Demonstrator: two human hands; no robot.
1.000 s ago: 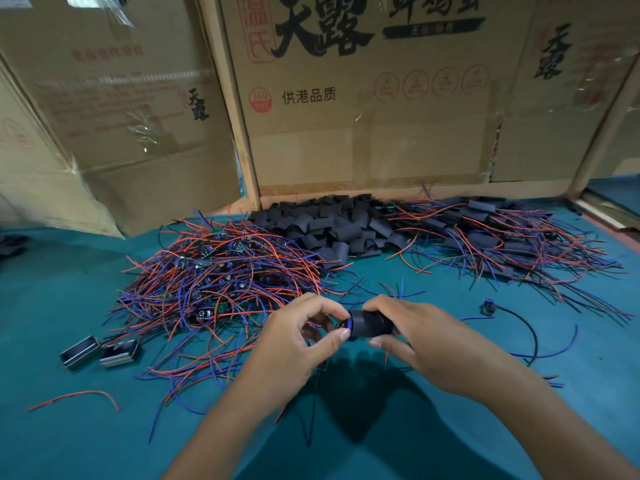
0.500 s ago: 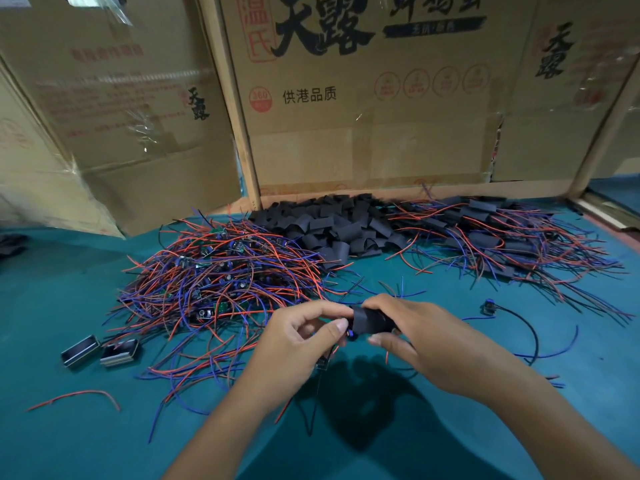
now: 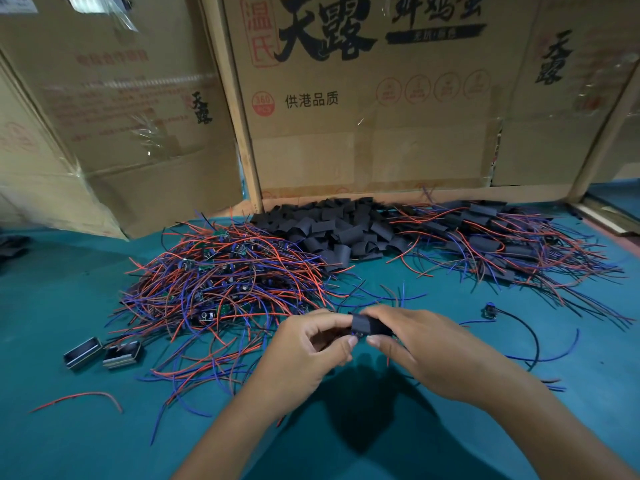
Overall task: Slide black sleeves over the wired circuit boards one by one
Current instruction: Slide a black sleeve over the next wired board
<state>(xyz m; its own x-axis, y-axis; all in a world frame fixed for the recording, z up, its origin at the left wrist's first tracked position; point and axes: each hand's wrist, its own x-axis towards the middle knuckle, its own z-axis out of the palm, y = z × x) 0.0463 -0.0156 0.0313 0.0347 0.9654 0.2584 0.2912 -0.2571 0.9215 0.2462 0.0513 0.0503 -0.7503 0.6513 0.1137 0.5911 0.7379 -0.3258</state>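
My right hand (image 3: 419,344) pinches a black sleeve (image 3: 367,325) between thumb and fingers, just above the teal table. My left hand (image 3: 308,351) meets it from the left, fingertips curled at the sleeve's open end, where a bit of a wired circuit board peeks out. The board itself is mostly hidden by the sleeve and fingers. A heap of bare boards with red and blue wires (image 3: 221,282) lies to the left. Loose black sleeves (image 3: 332,230) are piled behind, against the cardboard. Sleeved boards (image 3: 498,244) lie in a heap at the right.
Cardboard boxes (image 3: 363,98) wall off the back of the teal table (image 3: 69,445). Two small metal housings (image 3: 104,353) lie at the left, a stray red wire (image 3: 79,398) nearer me. A single part with a black lead (image 3: 490,311) lies right of my hands.
The sleeve has slid further left over the board, and both hands have drawn closer together. The blue part at the sleeve's left end is now almost covered.
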